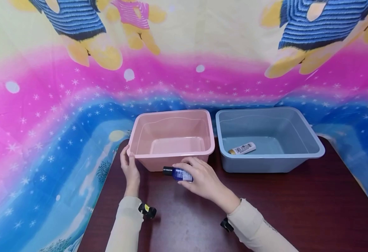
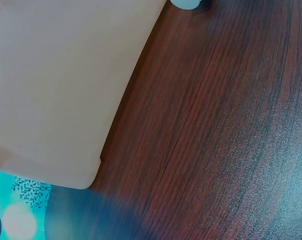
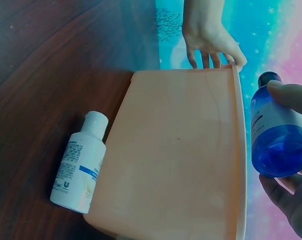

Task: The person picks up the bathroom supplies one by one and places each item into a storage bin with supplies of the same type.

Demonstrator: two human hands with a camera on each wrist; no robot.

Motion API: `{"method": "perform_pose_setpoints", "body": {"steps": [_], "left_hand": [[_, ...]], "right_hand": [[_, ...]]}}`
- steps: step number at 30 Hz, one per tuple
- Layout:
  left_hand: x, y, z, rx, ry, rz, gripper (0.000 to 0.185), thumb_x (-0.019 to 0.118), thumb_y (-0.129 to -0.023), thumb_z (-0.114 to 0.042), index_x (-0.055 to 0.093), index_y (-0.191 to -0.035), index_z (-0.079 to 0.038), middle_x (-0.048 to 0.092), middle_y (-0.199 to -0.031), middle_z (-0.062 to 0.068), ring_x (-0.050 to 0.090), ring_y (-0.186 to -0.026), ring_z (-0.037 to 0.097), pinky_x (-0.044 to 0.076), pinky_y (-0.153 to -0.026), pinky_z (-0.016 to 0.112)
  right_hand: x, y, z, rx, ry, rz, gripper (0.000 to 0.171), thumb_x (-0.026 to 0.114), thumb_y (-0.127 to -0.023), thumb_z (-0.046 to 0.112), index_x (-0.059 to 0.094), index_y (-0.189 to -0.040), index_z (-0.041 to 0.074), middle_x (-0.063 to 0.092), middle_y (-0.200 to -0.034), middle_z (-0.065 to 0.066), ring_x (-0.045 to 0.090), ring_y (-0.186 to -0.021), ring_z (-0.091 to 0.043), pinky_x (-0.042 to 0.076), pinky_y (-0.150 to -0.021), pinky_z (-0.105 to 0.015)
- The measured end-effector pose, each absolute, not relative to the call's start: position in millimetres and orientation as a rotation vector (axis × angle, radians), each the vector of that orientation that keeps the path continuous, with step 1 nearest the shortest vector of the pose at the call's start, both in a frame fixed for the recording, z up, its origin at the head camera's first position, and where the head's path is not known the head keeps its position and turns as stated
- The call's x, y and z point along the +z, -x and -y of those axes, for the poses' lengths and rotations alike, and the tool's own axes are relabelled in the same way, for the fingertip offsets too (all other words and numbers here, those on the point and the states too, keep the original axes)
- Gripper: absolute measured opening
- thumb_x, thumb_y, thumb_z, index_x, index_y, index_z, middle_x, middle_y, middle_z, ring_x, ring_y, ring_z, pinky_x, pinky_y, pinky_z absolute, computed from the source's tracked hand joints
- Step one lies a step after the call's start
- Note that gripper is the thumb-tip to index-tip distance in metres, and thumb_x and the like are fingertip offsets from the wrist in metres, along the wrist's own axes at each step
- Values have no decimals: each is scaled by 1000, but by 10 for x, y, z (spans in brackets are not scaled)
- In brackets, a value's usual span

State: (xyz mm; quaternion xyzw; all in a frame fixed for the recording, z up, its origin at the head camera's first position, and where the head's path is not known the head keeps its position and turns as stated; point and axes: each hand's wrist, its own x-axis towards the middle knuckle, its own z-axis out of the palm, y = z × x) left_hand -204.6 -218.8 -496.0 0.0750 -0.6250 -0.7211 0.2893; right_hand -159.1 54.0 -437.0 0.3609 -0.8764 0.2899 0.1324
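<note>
My right hand [image 1: 204,178] grips a blue bottle [image 1: 179,174] with a black cap, held in front of the pink basin [image 1: 168,154]. In the right wrist view, thumb and fingers hold the blue bottle [image 3: 278,132] from both sides. At the basin's left front corner my left hand [image 1: 131,175] holds the rim; the right wrist view shows this left hand [image 3: 208,40] with its fingers at the basin's side. A white bottle [image 3: 78,165] is on the table beside the basin; the right hand hides it in the head view.
A blue-grey basin [image 1: 259,164] stands to the right of the pink one. Inside it lies a white bottle with a gold cap [image 1: 243,148]. Both basins stand on the dark wooden table [image 1: 184,224], backed by a patterned cloth [image 1: 199,84].
</note>
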Motion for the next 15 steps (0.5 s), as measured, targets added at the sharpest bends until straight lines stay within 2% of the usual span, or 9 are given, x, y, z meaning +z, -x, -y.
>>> {"method": "perform_pose_setpoints", "body": {"steps": [15], "left_hand": [[-4967, 2043, 2190, -1927, -193, 1674, 45, 48, -99, -8, 45, -142, 1, 45, -146, 12, 38, -136, 26, 33, -108, 36]], "right_hand": [[-4266, 1680, -521, 827, -1046, 2561, 58, 84, -80, 29, 62, -133, 26, 57, -119, 2, 55, -107, -15, 49, -90, -38]]}}
